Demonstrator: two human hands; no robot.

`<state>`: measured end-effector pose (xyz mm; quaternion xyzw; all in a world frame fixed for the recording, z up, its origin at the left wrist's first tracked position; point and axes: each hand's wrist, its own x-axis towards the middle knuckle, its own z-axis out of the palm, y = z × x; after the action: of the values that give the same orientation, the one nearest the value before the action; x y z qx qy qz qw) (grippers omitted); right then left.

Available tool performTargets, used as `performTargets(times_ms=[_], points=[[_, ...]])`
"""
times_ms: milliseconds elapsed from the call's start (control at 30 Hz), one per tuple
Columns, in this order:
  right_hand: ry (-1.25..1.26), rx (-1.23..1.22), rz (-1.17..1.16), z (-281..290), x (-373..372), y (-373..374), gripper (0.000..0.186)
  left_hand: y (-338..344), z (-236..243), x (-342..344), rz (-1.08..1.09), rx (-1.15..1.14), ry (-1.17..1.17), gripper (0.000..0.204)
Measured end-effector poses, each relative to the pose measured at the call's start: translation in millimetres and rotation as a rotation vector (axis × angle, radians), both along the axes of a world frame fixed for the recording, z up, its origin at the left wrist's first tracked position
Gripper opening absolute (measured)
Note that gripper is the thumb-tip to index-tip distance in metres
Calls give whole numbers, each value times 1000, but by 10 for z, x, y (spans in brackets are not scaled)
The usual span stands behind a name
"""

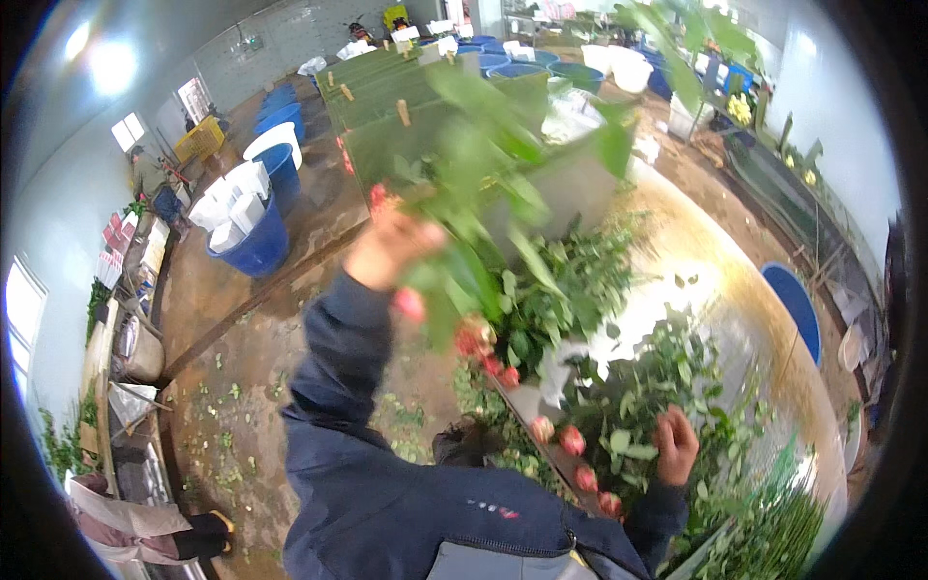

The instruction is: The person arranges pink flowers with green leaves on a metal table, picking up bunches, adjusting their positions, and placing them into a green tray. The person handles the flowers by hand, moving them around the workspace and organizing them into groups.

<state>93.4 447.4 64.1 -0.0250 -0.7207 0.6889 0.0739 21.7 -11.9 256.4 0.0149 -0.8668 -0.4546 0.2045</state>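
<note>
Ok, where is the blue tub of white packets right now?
In the head view, the blue tub stands on the floor at upper left, left of the left hand, beside another blue tub.

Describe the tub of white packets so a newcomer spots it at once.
Find the large green-panelled stand beyond the raised left hand. On the brown floor to the stand's left is a round blue tub. Unlike the blue tub just behind it, it has blocky white packets rising above its rim.

no legible text, labels or numbers, small white-and-red mark [495, 507] on near dark jacket [387, 503], unreadable
</note>
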Motion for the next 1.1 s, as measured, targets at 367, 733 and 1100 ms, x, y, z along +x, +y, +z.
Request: performTargets(times_ms=[367, 733, 1100], points=[[-175, 243, -328, -642, -527, -617, 30, -3454, 701, -2515, -113, 226, 119, 33], [-377, 650, -256, -197, -704, -1190, 32, -3413, -118, -3830, -513, -441, -234, 64], [-551, 464, -297, -595, -721, -1064, 26, -2940, -564, -3649, -806, -847, -164, 37]])
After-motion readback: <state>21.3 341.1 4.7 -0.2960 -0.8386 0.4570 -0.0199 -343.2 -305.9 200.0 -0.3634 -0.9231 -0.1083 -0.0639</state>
